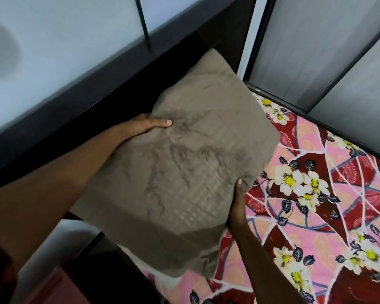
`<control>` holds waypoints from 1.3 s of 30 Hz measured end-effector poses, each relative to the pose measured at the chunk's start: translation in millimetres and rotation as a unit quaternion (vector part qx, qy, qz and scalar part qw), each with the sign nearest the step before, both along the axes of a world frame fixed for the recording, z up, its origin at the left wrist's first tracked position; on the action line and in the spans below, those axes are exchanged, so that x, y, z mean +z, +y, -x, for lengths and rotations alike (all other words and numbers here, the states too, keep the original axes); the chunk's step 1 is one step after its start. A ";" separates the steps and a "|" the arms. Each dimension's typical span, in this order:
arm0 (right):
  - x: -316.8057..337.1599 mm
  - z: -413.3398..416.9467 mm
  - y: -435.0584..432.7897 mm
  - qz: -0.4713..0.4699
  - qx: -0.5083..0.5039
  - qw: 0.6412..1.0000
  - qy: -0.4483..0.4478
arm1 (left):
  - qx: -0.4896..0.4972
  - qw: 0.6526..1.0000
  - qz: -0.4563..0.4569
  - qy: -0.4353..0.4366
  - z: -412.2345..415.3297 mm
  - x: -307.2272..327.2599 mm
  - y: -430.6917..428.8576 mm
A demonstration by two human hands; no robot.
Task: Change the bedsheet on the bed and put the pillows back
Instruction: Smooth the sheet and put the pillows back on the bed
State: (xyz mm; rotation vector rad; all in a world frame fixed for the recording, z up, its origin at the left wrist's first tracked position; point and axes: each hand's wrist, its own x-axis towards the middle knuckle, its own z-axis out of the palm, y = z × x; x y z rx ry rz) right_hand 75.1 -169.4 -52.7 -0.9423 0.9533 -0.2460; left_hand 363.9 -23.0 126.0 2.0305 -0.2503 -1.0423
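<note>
A brown-grey pillow [184, 163] is held over the head end of the bed, its far corner up against the dark headboard [110, 84]. My left hand [145, 126] grips the pillow's left edge, thumb on top and fingers hidden beneath. My right hand [237, 207] grips the right edge the same way, thumb lying along the cloth. A pink and red floral bedsheet [316, 194] covers the mattress to the right of and below the pillow.
Pale walls rise behind the headboard [53, 40] and along the bed's far side [316, 51]. A dark frame edge [338, 132] borders the mattress at the far side. Floor and a dark piece of furniture [97, 277] lie at the lower left.
</note>
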 end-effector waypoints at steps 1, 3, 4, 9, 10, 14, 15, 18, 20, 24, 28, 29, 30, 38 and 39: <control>-10.8 -7.3 0.0 -0.015 0.026 0.999 -0.021 | -0.005 1.000 -0.008 -0.017 -10.4 -2.3 -1.1; -9.1 -32.1 6.0 -0.041 0.066 0.997 -0.018 | -0.023 0.999 -0.026 -0.027 -25.5 -9.2 1.3; -10.6 -42.6 8.9 -0.049 0.081 0.995 -0.016 | -0.034 0.998 -0.036 -0.027 -28.0 -14.0 3.0; -14.7 -58.1 19.0 -0.058 0.080 0.995 -0.006 | -0.031 0.996 -0.069 -0.040 -30.8 -31.5 3.4; -12.5 -59.7 18.6 -0.059 0.075 0.995 -0.005 | -0.020 0.996 -0.065 -0.049 -29.2 -32.6 1.6; -3.6 -66.1 20.5 -0.091 0.032 0.995 -0.024 | -0.021 0.994 -0.078 -0.076 -32.3 -20.5 -8.7; -7.6 -66.1 24.6 -0.104 0.022 0.994 -0.030 | -0.036 0.993 -0.085 -0.079 -35.6 -14.3 -9.6; -11.5 -69.7 39.4 -0.134 0.008 0.991 -0.026 | -0.043 0.990 -0.098 -0.096 -41.4 -0.7 -19.8; -22.9 -70.7 44.5 -0.144 0.019 0.989 -0.010 | -0.046 0.983 -0.123 -0.132 -34.6 -6.6 -28.8; -33.7 -74.2 39.6 -0.084 0.058 0.994 0.038 | -0.027 0.945 -0.182 -0.272 -17.3 -35.8 -20.2; -59.9 -49.6 27.0 -0.030 0.029 0.997 0.065 | -0.058 0.914 -0.206 -0.344 -6.8 -34.4 -10.1; -54.6 -44.6 25.2 -0.012 0.001 0.997 0.075 | -0.069 0.914 -0.207 -0.342 -4.5 -30.6 -11.3; -44.7 -40.5 23.8 0.003 -0.033 0.996 0.078 | -0.080 0.918 -0.204 -0.331 -1.5 -24.8 -13.6; -13.4 -35.4 -0.3 0.030 -0.181 0.981 0.059 | -0.119 0.940 -0.120 -0.298 19.6 25.2 -53.5; -10.0 -31.9 -9.5 0.029 -0.188 0.980 0.054 | -0.125 0.939 -0.106 -0.302 23.2 29.9 -61.0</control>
